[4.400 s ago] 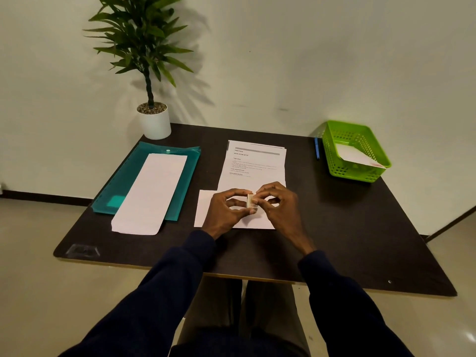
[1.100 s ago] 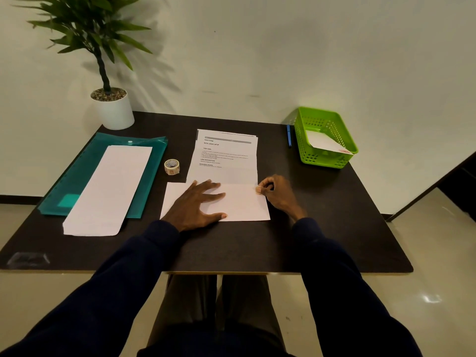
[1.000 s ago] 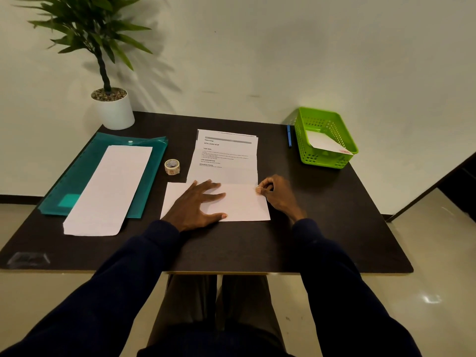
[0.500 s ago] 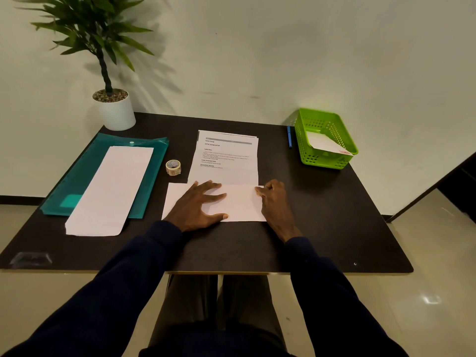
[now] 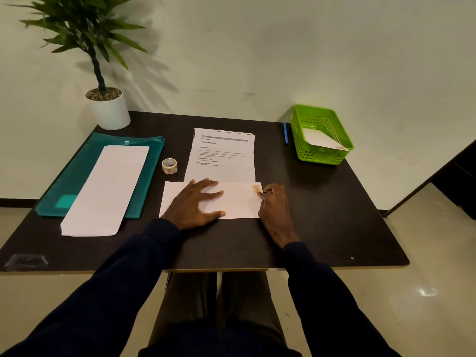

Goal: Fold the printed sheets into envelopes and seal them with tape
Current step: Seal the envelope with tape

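The left hand (image 5: 198, 202) lies flat, fingers spread, pinning the folded sheet (image 5: 239, 202) beneath it. The right hand (image 5: 274, 204), fingers loosely bent and holding nothing, presses by a tape strip (image 5: 255, 188) at the sheet's corner. Sealing looks underway; the next move probably needs the roll (image 5: 169, 166) beyond the left hand.

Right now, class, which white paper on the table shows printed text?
The printed sheets at mid-table, just beyond the folded sheet; the other papers show no lines of text.
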